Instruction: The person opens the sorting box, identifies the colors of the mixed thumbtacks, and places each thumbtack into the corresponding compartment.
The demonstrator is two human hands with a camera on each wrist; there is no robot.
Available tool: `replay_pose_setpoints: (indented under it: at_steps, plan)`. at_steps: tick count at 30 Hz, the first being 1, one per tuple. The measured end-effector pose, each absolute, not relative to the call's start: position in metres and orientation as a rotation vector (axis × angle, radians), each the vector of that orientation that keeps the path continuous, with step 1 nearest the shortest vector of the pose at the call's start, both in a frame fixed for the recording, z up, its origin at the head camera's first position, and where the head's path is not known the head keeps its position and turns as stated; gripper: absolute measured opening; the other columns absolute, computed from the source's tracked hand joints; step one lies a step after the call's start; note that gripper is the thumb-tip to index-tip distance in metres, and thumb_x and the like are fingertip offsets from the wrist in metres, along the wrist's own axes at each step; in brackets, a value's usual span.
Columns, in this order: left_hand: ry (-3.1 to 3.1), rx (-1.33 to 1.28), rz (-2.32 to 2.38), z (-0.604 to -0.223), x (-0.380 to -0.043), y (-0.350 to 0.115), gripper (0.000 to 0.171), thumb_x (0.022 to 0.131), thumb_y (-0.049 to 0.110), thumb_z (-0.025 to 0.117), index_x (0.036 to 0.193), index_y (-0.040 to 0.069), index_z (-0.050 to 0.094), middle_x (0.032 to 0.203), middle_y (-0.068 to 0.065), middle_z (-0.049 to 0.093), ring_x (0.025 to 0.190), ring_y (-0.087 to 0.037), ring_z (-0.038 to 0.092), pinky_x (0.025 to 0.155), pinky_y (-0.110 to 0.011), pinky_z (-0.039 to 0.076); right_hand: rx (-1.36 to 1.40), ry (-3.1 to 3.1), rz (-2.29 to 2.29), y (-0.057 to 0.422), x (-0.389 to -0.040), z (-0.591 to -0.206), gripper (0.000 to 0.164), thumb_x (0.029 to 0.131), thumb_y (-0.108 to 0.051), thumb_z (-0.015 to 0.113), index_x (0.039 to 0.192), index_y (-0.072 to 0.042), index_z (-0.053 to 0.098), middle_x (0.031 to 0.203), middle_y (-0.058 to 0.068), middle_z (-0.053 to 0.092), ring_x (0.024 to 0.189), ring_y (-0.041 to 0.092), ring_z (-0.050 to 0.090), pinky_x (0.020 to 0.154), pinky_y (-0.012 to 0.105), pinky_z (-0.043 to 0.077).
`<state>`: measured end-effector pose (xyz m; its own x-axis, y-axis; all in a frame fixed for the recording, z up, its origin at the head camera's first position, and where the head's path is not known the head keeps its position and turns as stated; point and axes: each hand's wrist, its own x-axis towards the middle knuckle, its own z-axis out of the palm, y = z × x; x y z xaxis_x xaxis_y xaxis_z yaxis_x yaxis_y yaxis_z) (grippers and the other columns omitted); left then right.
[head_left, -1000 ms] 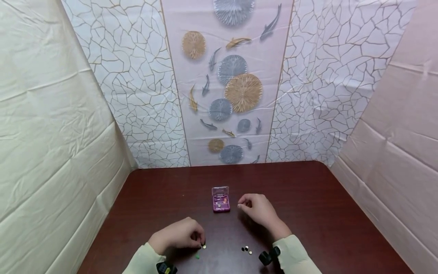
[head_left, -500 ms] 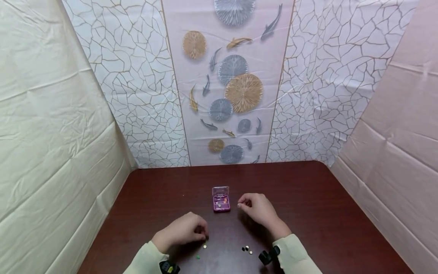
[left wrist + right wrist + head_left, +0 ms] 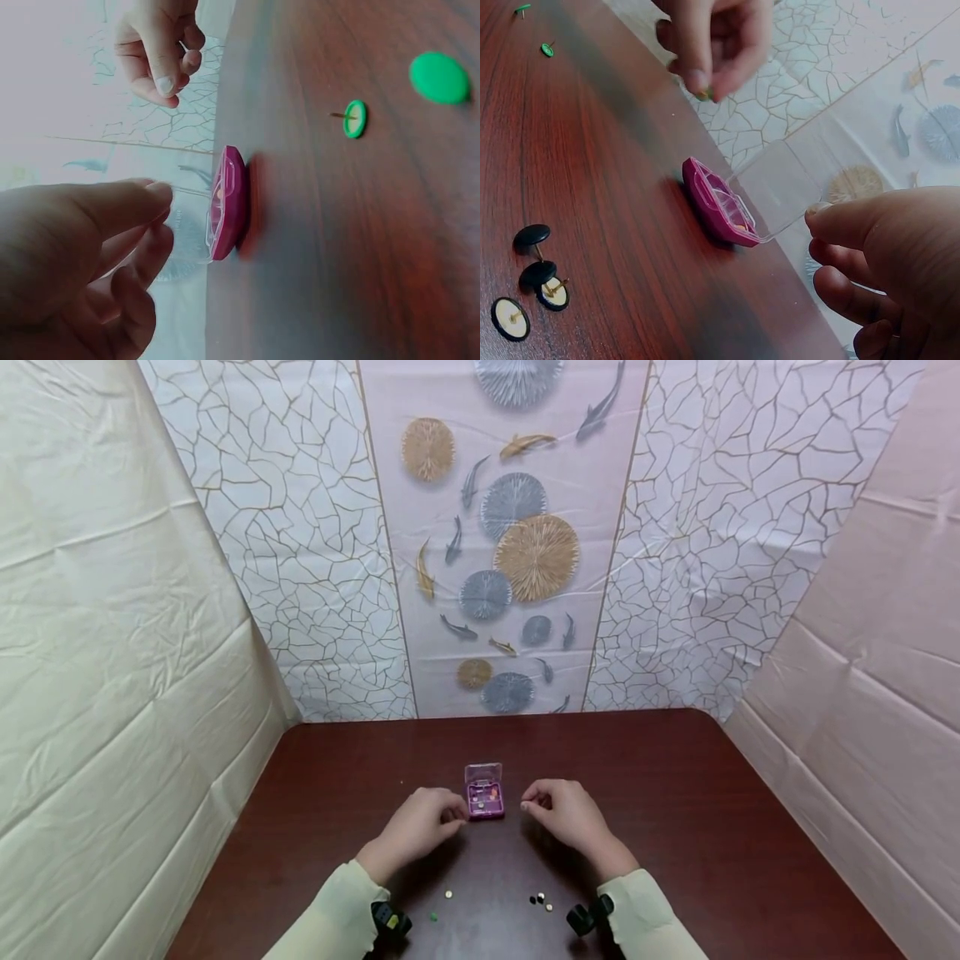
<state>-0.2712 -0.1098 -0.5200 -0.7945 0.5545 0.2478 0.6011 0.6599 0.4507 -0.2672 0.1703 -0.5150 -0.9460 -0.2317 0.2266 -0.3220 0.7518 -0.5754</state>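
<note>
A small purple box (image 3: 486,816) stands on the table, its clear lid (image 3: 776,184) raised. My left hand (image 3: 422,820) is just left of the box, pinching a green thumbtack (image 3: 703,94) between thumb and fingertips; most of the tack is hidden by the fingers. My right hand (image 3: 567,817) rests to the right of the box, fingers loosely curled and nothing visible in them. In the right wrist view its thumb overlaps the lid's corner. A few small pieces, one of them orange (image 3: 493,793), lie in the box's compartments.
Two green thumbtacks lie nearer me on the left: one point-up (image 3: 356,118), the other showing its green head (image 3: 440,78). Several black thumbtacks (image 3: 531,236) are grouped at the near right, beside my right wrist. Fabric walls enclose the dark red table (image 3: 360,760).
My left hand has lifted away from the green thumbtacks on the table and moved forward to the left side of the box, carrying one. My right hand has stayed in place.
</note>
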Motion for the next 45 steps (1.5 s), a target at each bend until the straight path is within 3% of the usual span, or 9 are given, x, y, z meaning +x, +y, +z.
replay_pose_setpoints:
  at_steps: [18, 37, 45]
  plan:
    - [-2.821, -0.798, -0.741, -0.528, -0.305, -0.088, 0.008, 0.085, 0.016, 0.074, 0.091, 0.017, 0.077, 0.084, 0.007, 0.073, 0.072, -0.002, 0.060, 0.067, -0.030, 0.057, 0.444, -2.809, 0.955, 0.172, -0.271, -0.513, 0.005, 0.087, -0.029, 0.074, 0.083, -0.032, 0.071, 0.073, -0.016, 0.065, 0.064, 0.005, 0.056, 0.061, 0.033, 0.051]
    - [-2.895, -0.751, -0.750, -0.538, -0.311, -0.085, 0.008, 0.086, 0.017, 0.074, 0.093, 0.020, 0.076, 0.089, 0.007, 0.073, 0.077, -0.005, 0.060, 0.072, -0.034, 0.057, 0.432, -2.836, 0.940, 0.172, -0.267, -0.517, 0.006, 0.088, -0.032, 0.073, 0.083, -0.034, 0.070, 0.072, -0.017, 0.064, 0.063, 0.005, 0.055, 0.060, 0.033, 0.050]
    - [-2.897, -0.734, -0.736, -0.539, -0.312, -0.084, 0.009, 0.086, 0.017, 0.074, 0.094, 0.021, 0.075, 0.090, 0.006, 0.072, 0.078, -0.005, 0.060, 0.073, -0.034, 0.058, 0.436, -2.826, 0.948, 0.173, -0.268, -0.517, 0.004, 0.088, -0.032, 0.073, 0.085, -0.030, 0.072, 0.073, -0.016, 0.065, 0.064, 0.005, 0.055, 0.061, 0.033, 0.051]
